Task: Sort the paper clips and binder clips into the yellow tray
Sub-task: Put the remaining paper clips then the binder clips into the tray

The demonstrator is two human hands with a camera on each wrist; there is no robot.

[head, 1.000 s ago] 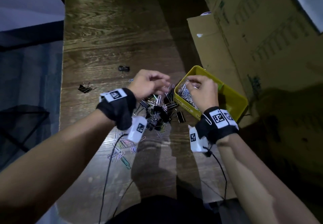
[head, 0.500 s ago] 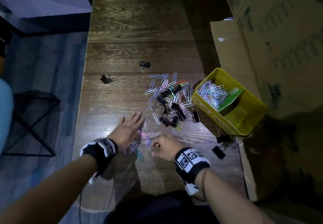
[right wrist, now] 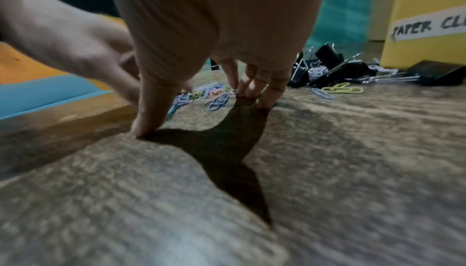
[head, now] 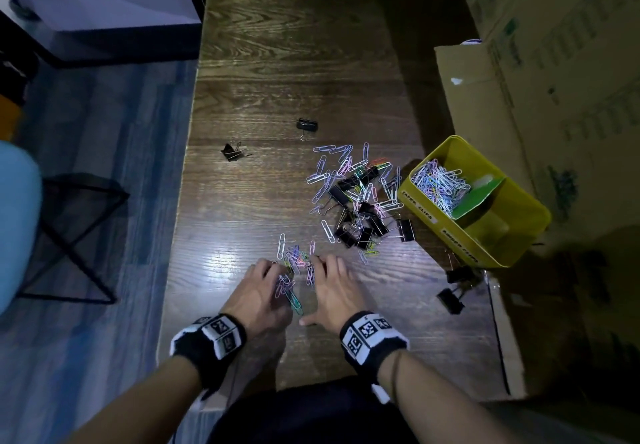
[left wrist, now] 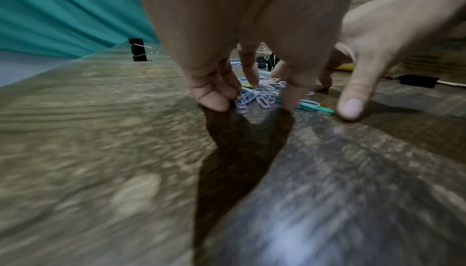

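Note:
A small heap of coloured paper clips (head: 294, 265) lies near the table's front edge. My left hand (head: 266, 274) and right hand (head: 329, 270) flank it, fingertips down on the wood. In the left wrist view my left hand (left wrist: 252, 99) has thumb and fingers set around the paper clips (left wrist: 254, 96). In the right wrist view my right hand (right wrist: 199, 111) has its thumb spread and its fingertips beside the clips (right wrist: 214, 99). Neither hand lifts anything. Farther off is a mixed pile of paper clips and black binder clips (head: 360, 201). The yellow tray (head: 512, 232) holds paper clips (head: 440, 180) in its far-left compartment.
Stray black binder clips lie at the back (head: 307, 125), back left (head: 232, 152) and right of my hands (head: 452, 300). Cardboard boxes (head: 485, 97) stand along the right. The table's left edge (head: 180, 201) drops to a blue floor.
Both hands left the tray and the mixed pile and came back to the small near heap. The right hand, fisted half a second ago, now spreads its fingers on the table.

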